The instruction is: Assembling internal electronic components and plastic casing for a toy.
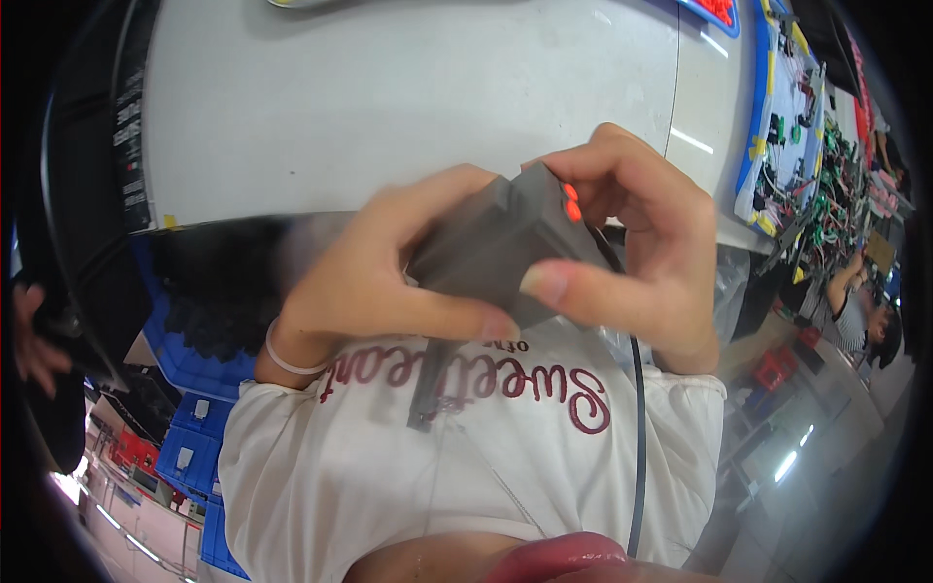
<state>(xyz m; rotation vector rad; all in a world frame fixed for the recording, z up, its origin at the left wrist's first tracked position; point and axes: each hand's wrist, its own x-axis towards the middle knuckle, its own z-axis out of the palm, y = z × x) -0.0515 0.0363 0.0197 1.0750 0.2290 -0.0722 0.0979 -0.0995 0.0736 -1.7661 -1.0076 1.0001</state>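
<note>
Close in front of my chest I hold a dark grey box-shaped housing (486,248) between both hands. Its edges are slightly blurred. My left hand (384,257) is closed round its left side, with the thumb along the near face. My right hand (651,248) grips the right side, fingers curled over the far edge and the thumb pressing on the near part. Small bright orange pieces (571,202) show at the housing's right edge, beside my right fingers. From near my right hand a thin black cord (638,437) hangs down; whether it joins the housing I cannot tell.
A pale worktable (408,107) lies beyond my hands. Blue trays (753,146) with small parts and wires stand at the right, and another tray (717,12) holds orange pieces. Blue bins (190,452) are at the lower left. Another person's hand (39,345) shows at far left.
</note>
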